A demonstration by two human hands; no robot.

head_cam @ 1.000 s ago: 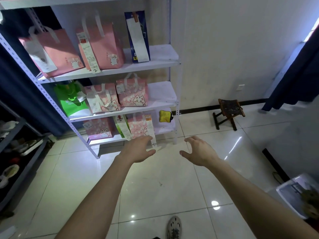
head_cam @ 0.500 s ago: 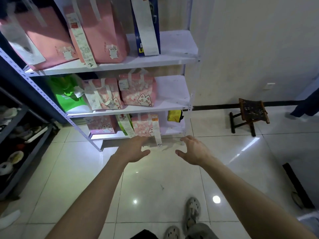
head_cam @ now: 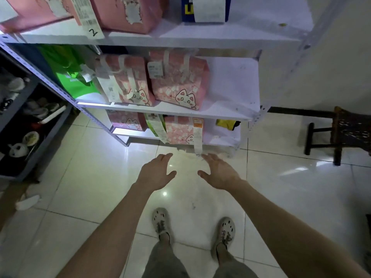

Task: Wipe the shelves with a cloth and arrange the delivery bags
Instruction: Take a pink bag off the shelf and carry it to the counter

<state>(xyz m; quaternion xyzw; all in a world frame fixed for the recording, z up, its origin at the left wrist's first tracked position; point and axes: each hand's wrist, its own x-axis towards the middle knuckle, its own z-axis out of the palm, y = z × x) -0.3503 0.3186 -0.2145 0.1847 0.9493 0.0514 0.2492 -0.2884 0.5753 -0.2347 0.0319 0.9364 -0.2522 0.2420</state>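
A white metal shelf unit [head_cam: 230, 113] stands in front of me with pink delivery bags on three levels. On the lowest shelf a pink cat-print bag [head_cam: 181, 131] with a long receipt hanging down sits just beyond my hands. A yellow cloth [head_cam: 226, 123] lies at the right end of that shelf. My left hand [head_cam: 155, 173] and my right hand [head_cam: 218, 173] are stretched out side by side over the floor, fingers spread, holding nothing, a little short of the bottom shelf edge.
A green bag [head_cam: 72, 77] and two pink bags [head_cam: 174, 81] fill the middle shelf. A dark rack [head_cam: 30, 125] with dishes stands at the left, a small wooden stool [head_cam: 345, 131] at the right. My feet stand on glossy white tiles [head_cam: 90, 177].
I have stepped closer to the shelf unit, which now fills more of the view. Both hands stay outstretched and empty and have drawn nearer to the bottom shelf.
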